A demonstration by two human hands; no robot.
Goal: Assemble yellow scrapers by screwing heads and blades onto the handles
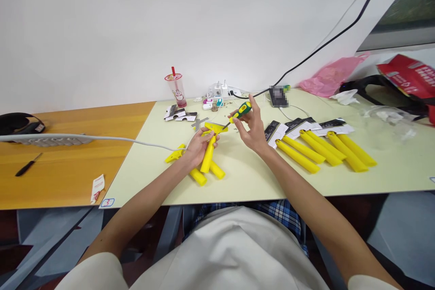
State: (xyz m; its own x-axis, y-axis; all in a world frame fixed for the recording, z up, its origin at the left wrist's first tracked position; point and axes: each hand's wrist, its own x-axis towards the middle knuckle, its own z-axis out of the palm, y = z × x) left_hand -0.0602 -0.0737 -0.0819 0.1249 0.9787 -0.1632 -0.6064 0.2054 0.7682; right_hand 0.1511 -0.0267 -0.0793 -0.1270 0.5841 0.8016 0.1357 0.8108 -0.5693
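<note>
Tool: yellow plastic, T-shaped, wide flat head over tubular handle; held near the middle of the pale green tabletop, tilted, head away from torso.
Left hand: closed around the yellow tool just below its head.
Right hand: pinching with thumb and bent fingers, one finger raised; gripping a green-and-yellow-handled screwdriver with thin metal shaft.
Screwdriver tip: angled down at the tool's head; cannot tell whether seated in a screw.
Under left hand: more yellow plastic tools, lying overlapped.
Right of hands: row of yellow tubular handles, fanned side by side, with black-and-white printed cards at the far ends.
Behind: clear plastic cup with red straw, upright; white power strip near the wall.
Orange wooden tabletop at left: black-handled screwdriver, lying flat.
</note>
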